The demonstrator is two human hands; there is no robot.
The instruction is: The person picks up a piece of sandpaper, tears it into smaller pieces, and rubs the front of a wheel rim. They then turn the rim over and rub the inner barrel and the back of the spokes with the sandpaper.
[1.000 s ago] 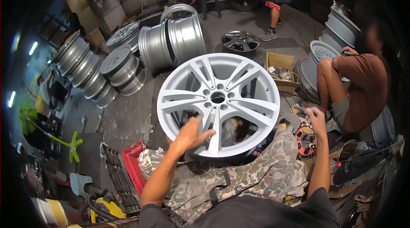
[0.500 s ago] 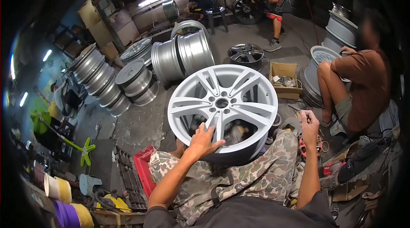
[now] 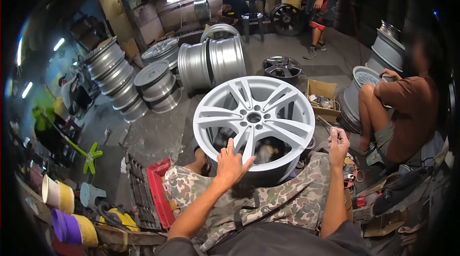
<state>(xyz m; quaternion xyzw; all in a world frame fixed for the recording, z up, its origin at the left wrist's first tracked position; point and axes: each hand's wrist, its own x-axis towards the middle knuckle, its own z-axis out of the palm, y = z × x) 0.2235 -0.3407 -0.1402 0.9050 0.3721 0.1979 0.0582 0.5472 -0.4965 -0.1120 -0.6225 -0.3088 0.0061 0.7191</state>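
Note:
A silver-grey car wheel rim lies face up in front of my lap, its paired spokes spreading from a hub with several bolt holes. My left hand is at the rim's near edge, index finger pointing up along a spoke and thumb out to the side. It grips nothing. Off the rim's right side, my right hand is raised with its fingers pinched together. Whatever may be between those fingertips is too small to make out. Camouflage cloth covers my legs just below the rim.
Stacked silver rims stand left, with two large barrels behind. A cardboard box of small items sits right, near a seated person. A red crate is by my left leg. Another person stands at the back.
The view has shifted slightly. My left index finger is now stretched further up along the spoke. My right hand stays pinched and appears a little lower and closer to the rim.

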